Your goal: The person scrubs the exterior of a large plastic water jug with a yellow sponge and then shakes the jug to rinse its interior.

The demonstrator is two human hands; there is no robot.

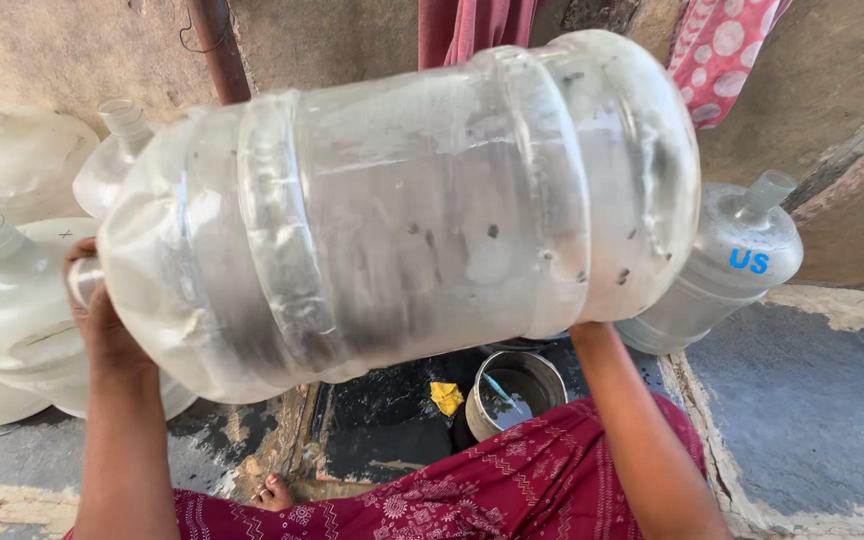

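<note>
Head view: my left hand [92, 300] grips the big jug's [402, 210] neck; my right hand's grip is hidden beneath its base. It blocks other jugs [12, 300]; metal pot [514, 392] below.

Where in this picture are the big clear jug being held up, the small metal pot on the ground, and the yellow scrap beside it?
Big clear jug [402, 210]: head view, middle of its ribbed side.
Metal pot [542, 375]: head view, its rim at the right.
Yellow scrap [446, 397]: head view, its centre.
</note>
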